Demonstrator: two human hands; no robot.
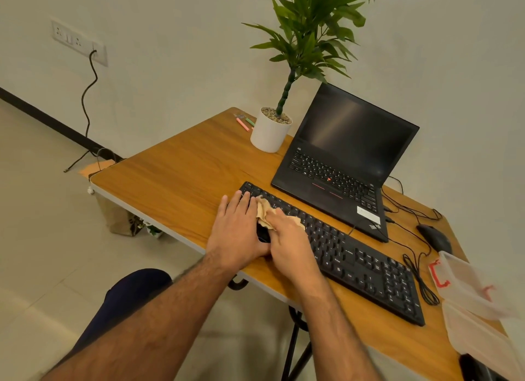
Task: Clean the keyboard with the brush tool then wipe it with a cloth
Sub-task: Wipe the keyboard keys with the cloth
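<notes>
One wooden table (181, 164) carries everything, set against a pale wall. Largest on it is the open black laptop (341, 164), screen dark, at the far side, with a potted plant (271, 130) in a white pot just left of it and a few coloured pens (245, 123) beside the pot. Nearer you lies the black keyboard (366, 270), slanting from upper left to lower right, its cable running off toward the laptop. A clear plastic box (477, 304) with red latches sits at the right edge of the table, a black mouse (436, 238) just beyond it.

Your left hand (237, 233) rests flat on the left end of the keyboard, fingers straight and slightly spread. Your right hand (287, 244) presses a crumpled tan cloth (265, 213) onto the keys just beside the left hand, fingers close together on top of the cloth; whether they pinch it, you cannot tell.
</notes>
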